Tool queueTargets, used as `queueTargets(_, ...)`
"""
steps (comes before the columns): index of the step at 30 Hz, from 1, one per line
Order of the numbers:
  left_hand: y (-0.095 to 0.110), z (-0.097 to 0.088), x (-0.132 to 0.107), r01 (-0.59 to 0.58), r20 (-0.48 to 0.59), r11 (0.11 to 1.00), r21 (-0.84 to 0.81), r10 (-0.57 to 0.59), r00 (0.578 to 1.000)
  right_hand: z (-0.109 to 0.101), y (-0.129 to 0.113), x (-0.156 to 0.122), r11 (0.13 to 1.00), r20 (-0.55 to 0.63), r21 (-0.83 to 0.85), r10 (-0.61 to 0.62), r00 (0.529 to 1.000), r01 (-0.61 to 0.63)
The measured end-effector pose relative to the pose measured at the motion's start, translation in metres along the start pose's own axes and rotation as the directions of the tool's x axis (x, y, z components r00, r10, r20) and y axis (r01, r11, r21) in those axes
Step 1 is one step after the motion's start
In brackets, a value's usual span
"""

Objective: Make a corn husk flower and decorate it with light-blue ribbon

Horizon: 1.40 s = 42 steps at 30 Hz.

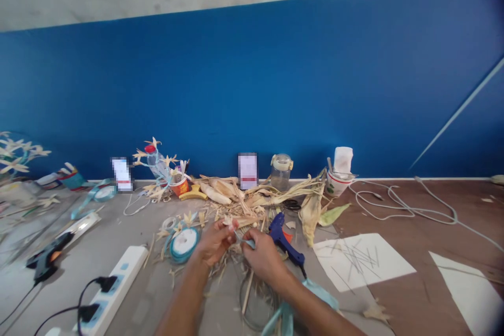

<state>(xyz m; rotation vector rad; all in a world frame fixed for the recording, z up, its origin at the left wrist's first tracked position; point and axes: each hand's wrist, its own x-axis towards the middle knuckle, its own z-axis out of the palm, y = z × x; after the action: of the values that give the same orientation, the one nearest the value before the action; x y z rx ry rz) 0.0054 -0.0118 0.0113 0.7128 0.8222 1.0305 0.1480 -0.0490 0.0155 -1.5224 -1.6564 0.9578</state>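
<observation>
Pinched in the fingers of my left hand [216, 243] is a small pale corn-husk flower [227, 220], its lower part covered by the fingertips. Close beside it, my right hand [263, 253] is closed on a strip of light blue ribbon [249, 243] that reaches toward the flower. More blue ribbon [289, 317] hangs below my right forearm. A ribbon roll [185, 241] lies left of my left hand. To the right of my right hand rests a dark blue glue gun [286, 239].
Dried corn husks [220, 191] are heaped behind my hands. At left lie a power strip [118, 289] and a black glue gun [51, 257]. Thin wires sit on white paper [338, 268] at right. A lidded jar [281, 172], a paper cup [337, 185] and a phone [248, 170] stand by the blue partition.
</observation>
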Motion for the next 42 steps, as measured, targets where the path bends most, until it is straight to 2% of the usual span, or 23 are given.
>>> queueTargets(5, 0.001, -0.006, -0.003, 0.009, 0.161, 0.998, -0.059, 0.001, 0.987, -0.004, 0.003, 0.007, 0.967, 0.051, 0.245, 0.061, 0.997, -0.072)
queueTargets(10, -0.003, -0.011, 0.0, -0.039, 0.181, 0.995, -0.089, 0.055, 0.982, -0.004, 0.004, 0.008, 0.837, 0.199, 0.497, 0.147, 0.969, -0.229)
queueTargets(12, -0.003, -0.013, 0.0, -0.05, 0.19, 0.996, -0.074, 0.063, 0.98, -0.004, 0.004, 0.008, 0.783, 0.252, 0.554, 0.165, 0.953, -0.282)
queueTargets(15, -0.002, -0.011, 0.0, -0.092, 0.167, 0.994, -0.053, 0.1, 0.981, -0.004, 0.003, 0.009, 0.748, 0.292, 0.58, 0.178, 0.94, -0.322)
queueTargets(19, 0.001, -0.005, -0.002, -0.121, 0.117, 0.992, -0.046, 0.125, 0.985, -0.003, 0.003, 0.009, 0.746, 0.303, 0.582, 0.169, 0.938, -0.323)
queueTargets(22, 0.002, -0.002, -0.003, -0.113, 0.078, 0.992, -0.048, 0.117, 0.99, -0.003, 0.002, 0.009, 0.784, 0.254, 0.549, 0.174, 0.952, -0.29)
queueTargets(24, 0.002, -0.001, -0.002, -0.113, 0.061, 0.993, -0.042, 0.115, 0.991, -0.003, 0.002, 0.008, 0.841, 0.187, 0.489, 0.155, 0.97, -0.229)
queueTargets(28, 0.002, 0.0, -0.001, -0.106, 0.037, 0.994, -0.025, 0.106, 0.994, -0.003, 0.0, 0.006, 0.953, 0.037, 0.299, 0.034, 0.999, -0.043)
queueTargets(33, 0.002, 0.001, -0.001, -0.082, 0.019, 0.996, -0.038, 0.083, 0.996, -0.003, -0.004, 0.0, 0.991, -0.011, 0.127, -0.036, 0.999, 0.037)
queueTargets(38, -0.001, -0.003, 0.0, -0.078, 0.064, 0.992, -0.103, 0.085, 0.994, -0.003, -0.006, -0.004, 0.993, -0.05, 0.028, -0.114, 0.992, 0.116)
queueTargets(42, -0.002, -0.006, -0.001, -0.088, 0.144, 0.99, -0.106, 0.103, 0.984, -0.004, -0.005, -0.002, 0.992, -0.058, 0.103, -0.068, 0.996, 0.074)
